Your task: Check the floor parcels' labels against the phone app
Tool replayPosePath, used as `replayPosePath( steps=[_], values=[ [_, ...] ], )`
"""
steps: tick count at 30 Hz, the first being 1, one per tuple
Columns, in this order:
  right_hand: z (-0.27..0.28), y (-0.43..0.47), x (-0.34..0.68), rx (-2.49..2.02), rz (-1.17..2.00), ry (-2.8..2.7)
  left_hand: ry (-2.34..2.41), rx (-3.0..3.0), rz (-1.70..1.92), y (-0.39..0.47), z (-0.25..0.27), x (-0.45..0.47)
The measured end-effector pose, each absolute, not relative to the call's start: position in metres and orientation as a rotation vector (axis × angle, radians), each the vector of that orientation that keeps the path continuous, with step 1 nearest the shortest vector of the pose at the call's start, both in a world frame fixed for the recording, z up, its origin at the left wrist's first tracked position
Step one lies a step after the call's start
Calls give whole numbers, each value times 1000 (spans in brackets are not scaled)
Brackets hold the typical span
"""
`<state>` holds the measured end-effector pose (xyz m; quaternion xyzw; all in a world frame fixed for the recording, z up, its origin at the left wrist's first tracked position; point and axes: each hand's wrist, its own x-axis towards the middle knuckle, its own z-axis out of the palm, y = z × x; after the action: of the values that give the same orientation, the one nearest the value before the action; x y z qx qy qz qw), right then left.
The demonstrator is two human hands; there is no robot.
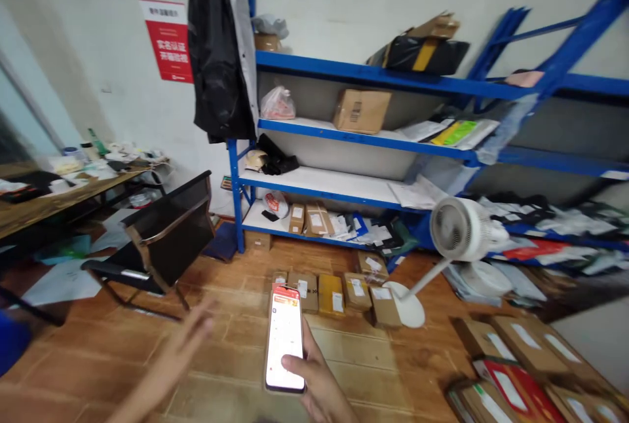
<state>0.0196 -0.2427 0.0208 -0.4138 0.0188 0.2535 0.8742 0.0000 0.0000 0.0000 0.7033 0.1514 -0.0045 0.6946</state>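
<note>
My right hand [317,370] is closed around a smartphone [285,338], holding it upright with the lit screen towards me. Its thumb rests on the lower part of the screen, which shows a red and orange band at the top and a mostly white page below. To the left, my left hand [194,328] hangs above the wooden floor with nothing in it. Motion blurs it, but its fingers look stretched out and apart. Beyond the phone, several cardboard parcels [331,293] with white labels stand in a row on the floor.
A blue shelving rack [358,196] with boxes and bagged parcels runs along the wall. A white fan [413,302] stands right of the parcel row. More boxes [525,344] are stacked at lower right. On the left are a black chair [170,233] and a cluttered desk [63,200].
</note>
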Motion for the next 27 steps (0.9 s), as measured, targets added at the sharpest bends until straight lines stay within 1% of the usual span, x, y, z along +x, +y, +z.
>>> replayPosePath(
  steps=[3, 5, 10, 13, 17, 22, 27],
  values=[
    [12, -281, 10, -885, 330, 175, 98, 1402, -477, -95, -6, 23],
    [5, -312, 3, -937, 163, 238, -52, 1280, -637, -154, -5, 28],
    [-8, -402, -28, -1071, -143, 223, -208, 1204, -796, -256, 0, 26],
    [-11, -451, -52, -1055, -282, 346, -302, 1153, -930, -304, -3, 18],
    [-5, -498, -78, -933, -369, 522, -333, 1149, -1014, -361, -3, 3],
    [1, -537, -96, -828, -475, 518, -450, 1193, -1148, -414, 11, -2],
    [-21, -573, -95, -836, -585, 533, -483, 1161, -1247, -458, 8, 6]
  ],
)
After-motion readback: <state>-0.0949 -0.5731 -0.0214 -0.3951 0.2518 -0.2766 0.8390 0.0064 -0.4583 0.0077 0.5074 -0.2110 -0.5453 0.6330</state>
